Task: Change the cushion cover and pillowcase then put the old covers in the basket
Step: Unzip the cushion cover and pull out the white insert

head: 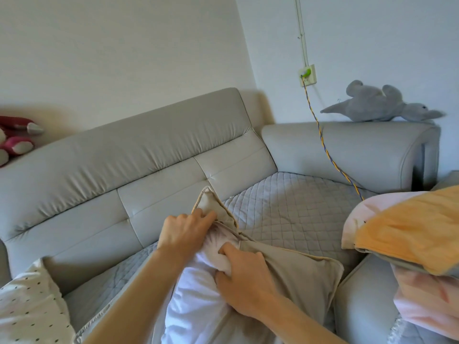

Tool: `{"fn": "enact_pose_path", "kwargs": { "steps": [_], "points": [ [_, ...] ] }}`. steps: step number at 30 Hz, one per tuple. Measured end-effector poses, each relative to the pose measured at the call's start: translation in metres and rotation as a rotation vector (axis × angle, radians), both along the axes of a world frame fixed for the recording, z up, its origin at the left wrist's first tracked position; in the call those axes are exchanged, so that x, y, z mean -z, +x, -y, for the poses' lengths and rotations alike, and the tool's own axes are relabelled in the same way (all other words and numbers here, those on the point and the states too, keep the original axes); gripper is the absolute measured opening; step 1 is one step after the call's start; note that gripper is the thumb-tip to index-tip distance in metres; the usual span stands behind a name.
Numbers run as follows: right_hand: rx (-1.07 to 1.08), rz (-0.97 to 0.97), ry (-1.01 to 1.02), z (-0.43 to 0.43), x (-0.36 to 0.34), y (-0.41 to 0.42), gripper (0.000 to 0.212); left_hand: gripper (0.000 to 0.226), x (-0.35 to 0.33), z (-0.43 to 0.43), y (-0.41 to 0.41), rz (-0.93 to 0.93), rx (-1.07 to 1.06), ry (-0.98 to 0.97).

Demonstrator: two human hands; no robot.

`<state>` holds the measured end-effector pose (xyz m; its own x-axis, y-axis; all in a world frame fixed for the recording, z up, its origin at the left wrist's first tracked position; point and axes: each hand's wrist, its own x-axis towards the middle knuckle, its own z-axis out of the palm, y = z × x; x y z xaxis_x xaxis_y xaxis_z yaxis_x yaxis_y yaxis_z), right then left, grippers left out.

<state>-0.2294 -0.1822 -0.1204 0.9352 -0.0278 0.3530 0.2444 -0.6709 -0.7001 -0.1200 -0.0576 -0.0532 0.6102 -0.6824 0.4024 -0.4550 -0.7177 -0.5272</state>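
- Beige cloth is bunched under the left hand (186,234), whose fingers curl round the open edge of the beige cover (298,271) near its far corner.
- Just nearer than that, the right hand (248,279) has its thumb and curled fingers dug into the white insert (198,301) at the cover's mouth, gripping a fold of it.
- The insert bulges out of the cover toward the camera, partly inside and partly out; whether it is going in or coming out I cannot tell.
- Under the cover lies the quilted seat pad (293,209) of the grey sofa (124,157), whose backrest rises just beyond the cover.
- Right of the cover sits an orange-and-pink pillow (409,232); left of it, at the near edge, a dotted pillow (27,309).
- Beyond the cover and to its right, a braided cable (325,147) hangs down toward the seat pad.
- No basket is in view.
- Likely trouble: if the two hands pull against each other while the insert is jammed at the mouth, the opening's seam could strain or tear.
- A hurried tug could also leave the filling lumped in one corner, and a wide swing of the cover to the right could snag the cable.
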Motion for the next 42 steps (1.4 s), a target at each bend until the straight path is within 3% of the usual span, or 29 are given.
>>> {"fn": "enact_pose_path", "kwargs": {
  "steps": [4,6,8,10,14,16,19,22,24,28,31,35,42],
  "points": [
    [-0.188,0.090,-0.056,0.016,0.000,-0.017,0.020,0.034,-0.012,-0.014,0.001,-0.025,-0.128,-0.107],
    [-0.207,0.118,-0.133,0.023,0.004,-0.023,0.022,0.022,-0.011,-0.014,-0.003,-0.190,-0.263,-0.222],
    [-0.185,0.128,-0.179,0.028,0.009,-0.028,0.020,0.019,-0.008,-0.013,-0.009,-0.346,-0.249,-0.354],
    [-0.127,0.118,-0.178,0.032,0.010,-0.034,0.019,0.019,-0.010,-0.012,-0.019,-0.370,-0.230,-0.350],
    [0.070,0.071,-0.108,0.034,-0.002,-0.035,0.056,0.016,-0.021,-0.014,-0.042,-0.334,-0.285,-0.339],
    [0.219,0.225,-0.099,0.026,-0.017,-0.040,0.076,0.017,-0.024,-0.012,-0.056,-0.321,-0.306,-0.358],
    [0.282,0.436,0.033,0.006,-0.042,-0.044,0.081,0.012,-0.027,-0.008,-0.073,-0.328,-0.308,-0.364],
    [0.171,0.244,0.031,-0.012,-0.032,-0.031,0.090,0.009,-0.031,-0.008,-0.083,-0.354,-0.329,-0.338],
    [0.187,0.105,-0.075,-0.018,-0.011,-0.025,0.089,0.006,-0.030,-0.013,-0.083,-0.376,-0.355,-0.366],
    [0.211,0.217,-0.233,-0.029,0.012,-0.028,0.047,0.011,-0.019,-0.029,-0.078,-0.442,-0.418,-0.441],
    [0.124,0.226,-0.313,-0.042,0.012,-0.023,0.059,0.018,-0.014,-0.038,-0.076,-0.452,-0.454,-0.481],
    [0.060,-0.014,-0.312,-0.051,0.006,-0.012,0.072,0.023,-0.006,-0.044,-0.076,-0.423,-0.468,-0.449],
    [0.027,-0.212,-0.308,-0.044,-0.013,0.022,0.041,0.028,0.005,-0.042,-0.067,-0.324,-0.477,-0.417]
  ]
}}
